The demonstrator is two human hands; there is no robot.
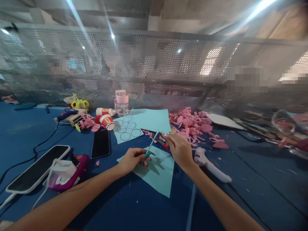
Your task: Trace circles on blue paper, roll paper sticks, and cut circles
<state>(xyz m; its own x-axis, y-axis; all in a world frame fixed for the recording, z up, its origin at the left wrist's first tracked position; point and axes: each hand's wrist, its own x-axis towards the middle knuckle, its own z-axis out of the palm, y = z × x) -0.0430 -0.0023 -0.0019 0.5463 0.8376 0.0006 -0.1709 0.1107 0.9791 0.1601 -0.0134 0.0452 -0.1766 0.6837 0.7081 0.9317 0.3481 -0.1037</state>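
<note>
My left hand (132, 158) is closed around the lower end of a thin teal pen-like tool (151, 146), which slants up to the right. My right hand (177, 148) pinches near the tool's upper tip; what else it holds is hidden. Both hands hover over a light blue paper sheet (157, 175) lying on the blue table (48, 128). Behind them lie a second blue sheet (151, 119) and one with drawn circles (126, 129).
A black phone (101, 143) lies left of the hands, a larger dark device (37, 168) and a purple-white tool (68, 171) further left. A white handled tool (211, 166) lies at right. Pink paper scraps (192, 125), red-white cups (106, 120), a clear jar (122, 103) and a perforated metal screen (154, 64) stand behind.
</note>
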